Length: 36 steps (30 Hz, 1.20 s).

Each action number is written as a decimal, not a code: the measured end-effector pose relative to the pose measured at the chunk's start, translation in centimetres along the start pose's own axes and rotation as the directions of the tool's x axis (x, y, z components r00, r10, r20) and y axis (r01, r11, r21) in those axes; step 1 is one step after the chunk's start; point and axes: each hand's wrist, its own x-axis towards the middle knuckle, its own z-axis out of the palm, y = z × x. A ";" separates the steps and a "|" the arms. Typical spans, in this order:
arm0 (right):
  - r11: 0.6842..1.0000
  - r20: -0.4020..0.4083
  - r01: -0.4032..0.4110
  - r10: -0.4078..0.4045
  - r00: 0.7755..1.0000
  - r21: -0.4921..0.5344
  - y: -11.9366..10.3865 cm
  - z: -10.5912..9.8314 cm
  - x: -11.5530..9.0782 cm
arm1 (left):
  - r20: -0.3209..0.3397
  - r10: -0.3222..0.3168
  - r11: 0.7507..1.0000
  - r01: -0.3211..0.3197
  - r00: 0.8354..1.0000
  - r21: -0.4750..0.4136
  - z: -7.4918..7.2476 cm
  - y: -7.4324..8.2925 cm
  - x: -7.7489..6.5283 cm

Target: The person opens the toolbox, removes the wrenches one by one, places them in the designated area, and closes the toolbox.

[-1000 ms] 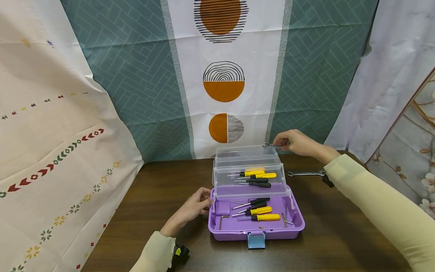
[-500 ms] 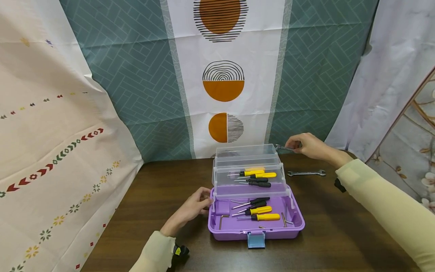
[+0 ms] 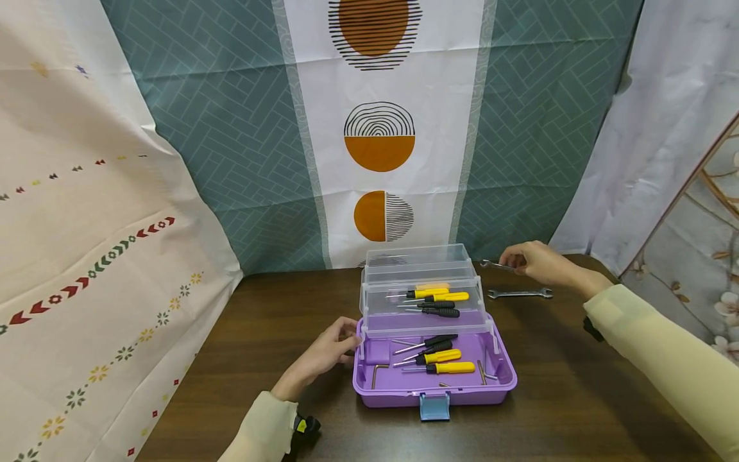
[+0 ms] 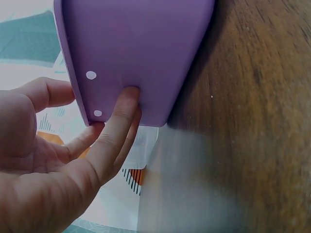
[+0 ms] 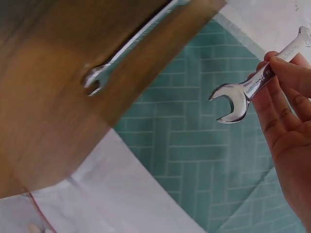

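Note:
In the head view, an open purple toolbox (image 3: 398, 401) with a raised clear tray (image 3: 421, 273) stands on the table. My left hand (image 3: 329, 346) holds its left side; the left wrist view shows thumb and a finger at the rim and other fingers against the purple wall (image 4: 146, 53). Beyond the toolbox's right back corner, my right hand (image 3: 537, 262) pinches a silver open-end wrench (image 5: 238, 99) by its shank, one open end pointing left. A second open-end wrench (image 3: 519, 293) lies on the table just in front of it.
Several yellow-handled and black-handled screwdrivers (image 3: 450, 367) lie in the toolbox, with hex keys (image 3: 377, 375) beside them. More screwdrivers (image 3: 450, 297) sit in the clear tray. A patterned curtain (image 3: 381, 77) hangs behind the brown table (image 3: 277, 308).
My right hand has carried the wrench right and down, from the clear tray's top right corner to above the table behind the other wrench. The left hand stays at the toolbox.

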 end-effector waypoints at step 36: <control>0.993 0.069 0.101 -0.097 0.993 -0.067 4.4 5.1 -2.8 | 0.010 0.003 1.000 -0.003 1.000 -0.004 -0.2 -0.1 -0.1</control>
